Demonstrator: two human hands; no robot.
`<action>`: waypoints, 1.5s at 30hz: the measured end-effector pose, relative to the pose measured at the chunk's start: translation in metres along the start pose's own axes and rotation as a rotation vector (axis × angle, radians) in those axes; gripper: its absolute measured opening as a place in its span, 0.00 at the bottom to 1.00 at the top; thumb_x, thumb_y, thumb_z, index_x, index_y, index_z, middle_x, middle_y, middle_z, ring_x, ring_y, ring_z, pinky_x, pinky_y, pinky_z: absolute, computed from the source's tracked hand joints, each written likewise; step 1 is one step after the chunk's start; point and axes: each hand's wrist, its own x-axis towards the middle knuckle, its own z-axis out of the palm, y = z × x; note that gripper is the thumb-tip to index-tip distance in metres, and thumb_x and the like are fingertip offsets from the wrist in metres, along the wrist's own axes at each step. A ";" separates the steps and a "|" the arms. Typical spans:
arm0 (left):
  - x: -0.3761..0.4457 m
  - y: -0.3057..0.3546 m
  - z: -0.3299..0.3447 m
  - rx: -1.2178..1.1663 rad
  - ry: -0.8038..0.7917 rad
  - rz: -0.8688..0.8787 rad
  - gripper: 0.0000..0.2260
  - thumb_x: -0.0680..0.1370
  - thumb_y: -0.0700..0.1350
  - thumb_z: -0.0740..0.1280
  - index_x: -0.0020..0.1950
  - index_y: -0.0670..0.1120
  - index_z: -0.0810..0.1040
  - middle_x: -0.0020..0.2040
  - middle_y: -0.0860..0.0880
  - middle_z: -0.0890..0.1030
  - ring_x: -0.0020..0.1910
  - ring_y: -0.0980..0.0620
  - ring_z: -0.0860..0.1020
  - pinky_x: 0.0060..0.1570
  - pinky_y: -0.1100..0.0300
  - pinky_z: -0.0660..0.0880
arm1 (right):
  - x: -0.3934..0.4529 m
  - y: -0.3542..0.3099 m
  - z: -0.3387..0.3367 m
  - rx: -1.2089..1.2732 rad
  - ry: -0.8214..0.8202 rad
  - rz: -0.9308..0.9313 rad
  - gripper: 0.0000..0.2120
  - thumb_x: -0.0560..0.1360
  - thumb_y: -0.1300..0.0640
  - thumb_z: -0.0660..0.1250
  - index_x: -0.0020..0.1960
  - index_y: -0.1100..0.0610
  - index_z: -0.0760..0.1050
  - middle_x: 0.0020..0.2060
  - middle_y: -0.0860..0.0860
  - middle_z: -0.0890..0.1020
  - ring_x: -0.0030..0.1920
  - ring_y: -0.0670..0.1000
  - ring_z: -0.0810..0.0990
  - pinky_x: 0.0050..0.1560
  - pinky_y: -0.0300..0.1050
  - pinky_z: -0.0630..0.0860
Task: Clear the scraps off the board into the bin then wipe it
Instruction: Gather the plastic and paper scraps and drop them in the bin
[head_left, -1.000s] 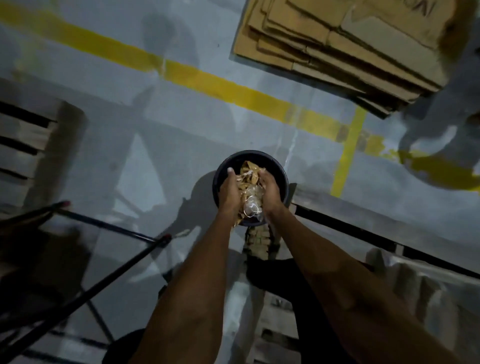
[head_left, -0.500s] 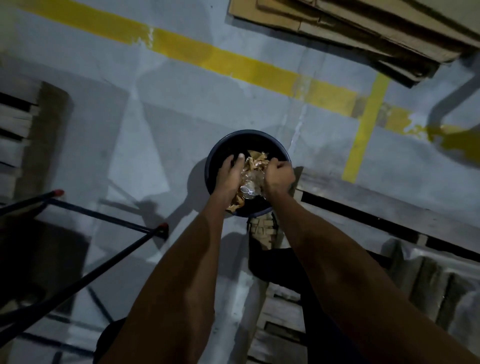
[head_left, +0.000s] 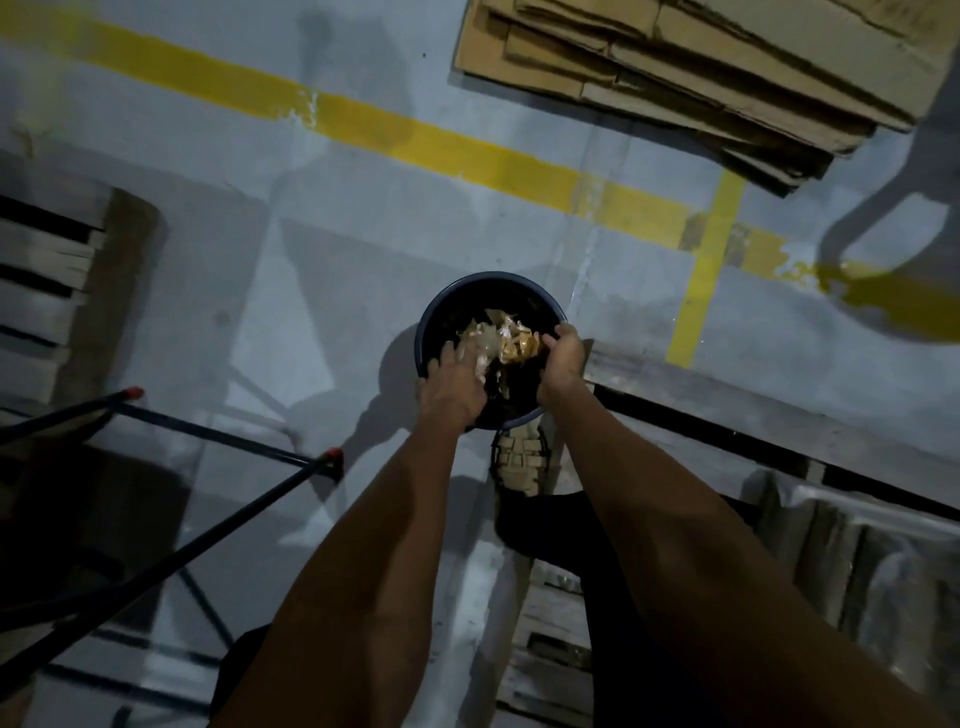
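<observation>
Scraps (head_left: 503, 336): tan cardboard bits mixed with clear crinkled film, sitting inside the mouth of the round dark bin (head_left: 435, 317), which stands on the grey floor (head_left: 363, 249). The near half of the bin is covered by my hands; its interior is black and I cannot read how full it is.

My left hand (head_left: 451, 387) is over the near-left rim, fingers spread and loose, motion-blurred at the tips. It appears to hold nothing, though pale film lies right at the fingertips and contact cannot be ruled out. My right hand (head_left: 565, 364) is over the right rim, fingers curled inward toward the tan pieces; whether they still pinch any scrap I cannot tell.

Versus half a second ago: the bundle was pressed between both palms; now the hands are apart and the scraps lie lower, spread in the bin opening.

The board is not in view. My shoe (head_left: 519, 460) is just below the bin, partly hidden by my right forearm. A wooden pallet (head_left: 727, 405) runs along the right, cut off by the edge. Dark metal legs with red tips (head_left: 332, 453) cross lower left. A stack of flattened cardboard (head_left: 701, 78) lies upper right, beyond the yellow floor line (head_left: 441, 143).
</observation>
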 end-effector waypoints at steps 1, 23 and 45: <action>-0.004 0.002 -0.001 -0.019 -0.013 0.012 0.31 0.83 0.46 0.62 0.84 0.52 0.53 0.82 0.41 0.56 0.76 0.35 0.63 0.72 0.38 0.66 | -0.001 0.003 -0.001 -0.050 -0.009 -0.038 0.18 0.77 0.48 0.62 0.62 0.56 0.77 0.55 0.55 0.81 0.59 0.59 0.79 0.58 0.52 0.76; -0.347 0.014 -0.158 -0.726 0.385 -0.079 0.14 0.81 0.46 0.65 0.66 0.48 0.81 0.60 0.46 0.85 0.60 0.44 0.82 0.58 0.52 0.79 | -0.358 -0.033 -0.027 -0.602 -0.153 -0.468 0.05 0.78 0.54 0.67 0.52 0.46 0.79 0.56 0.54 0.84 0.56 0.57 0.83 0.61 0.56 0.80; -0.641 -0.248 -0.152 -1.339 1.200 -0.289 0.10 0.81 0.41 0.68 0.60 0.44 0.85 0.58 0.49 0.85 0.58 0.54 0.81 0.58 0.63 0.74 | -0.677 0.145 0.097 -1.063 -0.994 -0.729 0.10 0.81 0.61 0.62 0.59 0.53 0.77 0.51 0.54 0.86 0.42 0.51 0.84 0.45 0.46 0.76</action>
